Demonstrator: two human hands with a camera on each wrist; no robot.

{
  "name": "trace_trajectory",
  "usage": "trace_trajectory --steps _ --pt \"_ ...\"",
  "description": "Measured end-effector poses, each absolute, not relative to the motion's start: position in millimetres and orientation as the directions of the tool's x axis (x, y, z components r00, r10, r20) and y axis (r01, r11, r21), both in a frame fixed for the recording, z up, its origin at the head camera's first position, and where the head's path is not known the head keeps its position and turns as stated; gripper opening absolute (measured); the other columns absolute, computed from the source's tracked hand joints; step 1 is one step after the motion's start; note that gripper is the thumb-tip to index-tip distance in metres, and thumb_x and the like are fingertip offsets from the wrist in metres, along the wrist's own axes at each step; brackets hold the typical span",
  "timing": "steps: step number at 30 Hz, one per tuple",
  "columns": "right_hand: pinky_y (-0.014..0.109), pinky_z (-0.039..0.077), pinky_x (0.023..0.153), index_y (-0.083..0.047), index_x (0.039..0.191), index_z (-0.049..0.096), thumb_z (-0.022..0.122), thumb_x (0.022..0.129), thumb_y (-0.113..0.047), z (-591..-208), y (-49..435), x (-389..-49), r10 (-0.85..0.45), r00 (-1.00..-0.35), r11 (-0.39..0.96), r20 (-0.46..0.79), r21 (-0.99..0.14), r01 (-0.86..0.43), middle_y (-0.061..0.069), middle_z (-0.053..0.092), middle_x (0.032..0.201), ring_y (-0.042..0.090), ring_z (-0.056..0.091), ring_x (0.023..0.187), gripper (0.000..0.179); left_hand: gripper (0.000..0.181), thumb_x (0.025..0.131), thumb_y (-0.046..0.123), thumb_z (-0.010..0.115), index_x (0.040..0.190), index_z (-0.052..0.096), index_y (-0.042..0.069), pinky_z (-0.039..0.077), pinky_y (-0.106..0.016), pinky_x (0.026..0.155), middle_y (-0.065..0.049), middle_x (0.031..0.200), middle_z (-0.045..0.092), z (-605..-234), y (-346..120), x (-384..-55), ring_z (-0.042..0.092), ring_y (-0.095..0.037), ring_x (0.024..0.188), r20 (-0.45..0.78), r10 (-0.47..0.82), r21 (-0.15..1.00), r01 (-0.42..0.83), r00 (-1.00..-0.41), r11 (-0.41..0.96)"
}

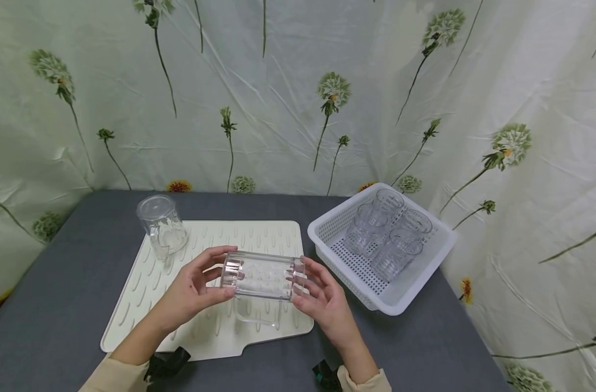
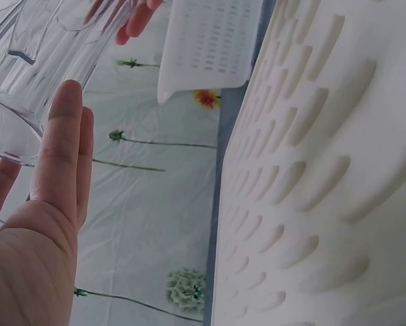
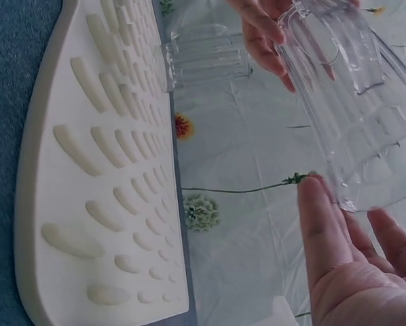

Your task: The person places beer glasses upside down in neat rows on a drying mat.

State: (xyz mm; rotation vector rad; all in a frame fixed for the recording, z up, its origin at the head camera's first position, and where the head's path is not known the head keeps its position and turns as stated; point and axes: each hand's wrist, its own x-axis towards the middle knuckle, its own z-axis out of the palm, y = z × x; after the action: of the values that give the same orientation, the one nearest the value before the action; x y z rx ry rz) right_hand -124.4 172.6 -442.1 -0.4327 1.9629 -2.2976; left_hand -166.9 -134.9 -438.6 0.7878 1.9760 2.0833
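The left hand and right hand are facing each other, each clamping its grip on one end of a clear mug, thumbs lying nearside. They are holding it sideways above the white mat.

bkgd: wht curtain, wrinkled, w/ grn dandelion print | surf: dk gry tbl

Head view: looks from above and behind the left hand and right hand, facing forward and down, farthest off. Left wrist view: sits close behind the left hand, tipped sideways, facing along it. Right wrist view: same arrangement behind the right hand. Both wrist views share the clear, cylindrical, handled mug between the hands and the off-white, flat, ridged mat below them.
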Motion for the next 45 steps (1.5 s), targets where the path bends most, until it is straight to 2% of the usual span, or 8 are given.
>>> trace_trajectory --steps 10,16,21,25,31,37,41,45 --pt "0.027 0.053 0.113 -0.003 0.160 0.042 0.076 0.098 -0.005 -441 177 -129 -0.248 -0.949 -0.077 0.195 -0.980 -0.181 0.029 0.045 0.161 0.015 0.062 0.141 0.071 0.070 0.094 -0.010 0.074 0.156 0.048 0.007 0.067 -0.031 0.081 0.000 0.137 0.059 -432 -146 -176 0.070 -0.012 0.114 0.271 0.439 0.961 0.269 -0.856 -0.068" --pt "0.027 0.054 0.113 0.001 0.160 0.041 0.072 0.099 -0.001 -440 180 -133 -0.264 -0.935 -0.065 0.236 -0.972 -0.227 0.031 0.047 0.158 0.017 0.062 0.141 0.068 0.071 0.093 -0.010 0.075 0.157 0.047 0.005 0.067 -0.030 0.080 -0.001 0.137 0.058 -426 -155 -185 0.070 -0.010 0.112 0.275 0.410 0.956 0.291 -0.870 -0.024" --pt "0.028 0.055 0.112 0.001 0.159 0.042 0.070 0.100 0.001 -437 181 -135 -0.277 -0.925 -0.061 0.260 -0.966 -0.253 0.028 0.050 0.157 0.016 0.063 0.139 0.065 0.072 0.093 -0.009 0.076 0.157 0.046 0.004 0.067 -0.029 0.079 0.000 0.136 0.057 -422 -162 -188 0.069 -0.009 0.112 0.262 0.383 0.956 0.292 -0.886 0.021" --pt "0.029 0.056 0.111 -0.001 0.158 0.044 0.069 0.101 0.002 -435 184 -135 -0.282 -0.920 -0.052 0.273 -0.962 -0.269 0.027 0.051 0.156 0.014 0.063 0.138 0.063 0.072 0.093 -0.006 0.078 0.156 0.049 0.008 0.066 -0.029 0.078 -0.001 0.135 0.056 -417 -164 -190 0.069 -0.008 0.112 0.245 0.360 0.952 0.294 -0.900 0.085" --pt "0.027 0.056 0.110 0.001 0.158 0.043 0.068 0.102 0.001 -430 192 -136 -0.281 -0.923 -0.013 0.262 -0.963 -0.269 0.018 0.054 0.155 0.011 0.063 0.137 0.062 0.071 0.093 0.000 0.081 0.156 0.050 0.010 0.067 -0.030 0.078 -0.007 0.136 0.055 -411 -165 -196 0.069 -0.008 0.114 0.229 0.347 0.943 0.296 -0.910 0.154" --pt "0.029 0.057 0.110 0.004 0.157 0.041 0.064 0.103 0.003 -422 203 -136 -0.276 -0.927 -0.059 0.255 -0.967 -0.249 0.017 0.054 0.154 0.012 0.063 0.137 0.059 0.071 0.093 0.001 0.082 0.156 0.050 0.011 0.067 -0.030 0.079 -0.013 0.139 0.054 -403 -168 -203 0.068 -0.007 0.114 0.226 0.333 0.936 0.299 -0.915 0.186" --pt "0.029 0.057 0.109 0.005 0.156 0.042 0.062 0.104 0.004 -419 212 -137 -0.255 -0.927 -0.047 0.273 -0.962 -0.271 0.009 0.058 0.152 0.012 0.064 0.136 0.057 0.073 0.093 0.007 0.084 0.157 0.049 0.015 0.065 -0.028 0.080 -0.014 0.142 0.053 -397 -171 -207 0.066 -0.011 0.116 0.194 0.311 0.927 0.277 -0.930 0.251" --pt "0.028 0.058 0.108 0.009 0.155 0.040 0.060 0.104 0.006 -418 219 -138 -0.238 -0.926 -0.019 0.293 -0.955 -0.298 0.011 0.059 0.150 0.011 0.065 0.134 0.056 0.075 0.094 0.016 0.086 0.159 0.049 0.020 0.063 -0.025 0.083 -0.012 0.146 0.052 -393 -175 -210 0.061 -0.021 0.123 0.153 0.285 0.909 0.248 -0.946 0.336"
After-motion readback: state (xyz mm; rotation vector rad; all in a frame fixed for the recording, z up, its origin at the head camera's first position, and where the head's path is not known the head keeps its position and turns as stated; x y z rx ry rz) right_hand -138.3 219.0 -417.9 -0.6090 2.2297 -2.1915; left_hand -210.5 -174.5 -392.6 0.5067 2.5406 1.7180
